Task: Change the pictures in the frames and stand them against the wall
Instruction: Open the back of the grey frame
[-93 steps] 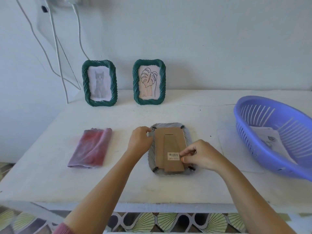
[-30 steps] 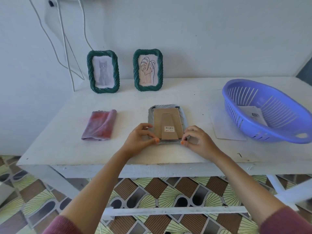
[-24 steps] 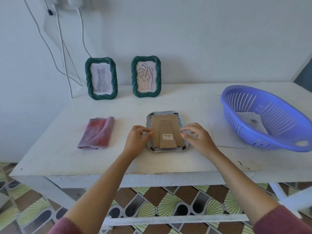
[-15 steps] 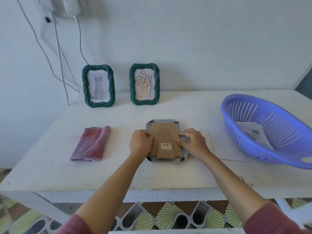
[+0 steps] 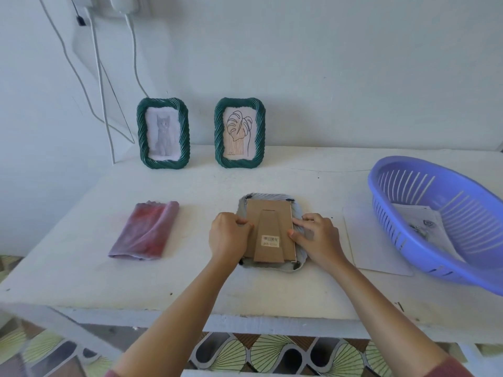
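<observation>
Centrally, a grey frame (image 5: 268,197) is laid face down on the counter (image 5: 245,289), so that its cardboard backing (image 5: 269,221) and folded stand are exposed for closing. The left hand (image 5: 228,238) is curled round the frame's left edge, evidently to keep it from sliding. The right hand (image 5: 317,236) is rested on the right border, index finger and thumb pressed to the backing's edge, probably to seat it or work a tab. Two green frames (image 5: 162,133) (image 5: 239,132), already filled, are stood against the wall. A folded cloth (image 5: 147,231) is kept at the left. A blue basket (image 5: 435,221) at the right holds printed paper (image 5: 424,227). A loose sheet (image 5: 373,246) lies beside it.
</observation>
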Demonstrator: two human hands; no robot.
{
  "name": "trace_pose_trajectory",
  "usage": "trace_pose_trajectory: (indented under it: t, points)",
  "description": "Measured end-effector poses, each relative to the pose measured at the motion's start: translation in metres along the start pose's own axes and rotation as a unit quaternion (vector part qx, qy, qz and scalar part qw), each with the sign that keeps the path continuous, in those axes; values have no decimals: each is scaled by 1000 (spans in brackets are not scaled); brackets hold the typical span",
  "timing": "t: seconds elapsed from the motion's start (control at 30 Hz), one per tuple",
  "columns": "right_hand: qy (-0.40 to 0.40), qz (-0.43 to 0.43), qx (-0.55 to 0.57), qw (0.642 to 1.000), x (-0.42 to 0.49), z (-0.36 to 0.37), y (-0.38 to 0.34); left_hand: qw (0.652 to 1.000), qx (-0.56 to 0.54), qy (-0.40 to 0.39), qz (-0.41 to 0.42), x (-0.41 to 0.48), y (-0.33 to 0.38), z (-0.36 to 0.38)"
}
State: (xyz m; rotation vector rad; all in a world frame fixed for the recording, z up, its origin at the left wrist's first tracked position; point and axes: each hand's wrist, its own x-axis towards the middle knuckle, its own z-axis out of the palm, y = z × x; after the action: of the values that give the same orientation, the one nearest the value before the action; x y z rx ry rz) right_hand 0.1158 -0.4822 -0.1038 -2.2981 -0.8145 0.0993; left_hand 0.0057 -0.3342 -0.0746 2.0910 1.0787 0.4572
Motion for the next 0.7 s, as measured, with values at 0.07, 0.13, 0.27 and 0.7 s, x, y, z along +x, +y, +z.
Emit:
trace_pose_trajectory:
  t: [0.07,0.13,0.27,0.7]
  points:
    - [0,2,6,1000,-1,0,0,1000,-15,-2,4,0,2,0]
    - [-3,9,3,1000,-2,-1,-2,1000,-22,0,11,0,2,0]
    - [-15,18,-2,1000,-4,-4,-4,998,-56,-5,8,1,3,0]
    - [-20,37,0,999,-4,-5,-6,985,-158,-64,17,-4,20,-10]
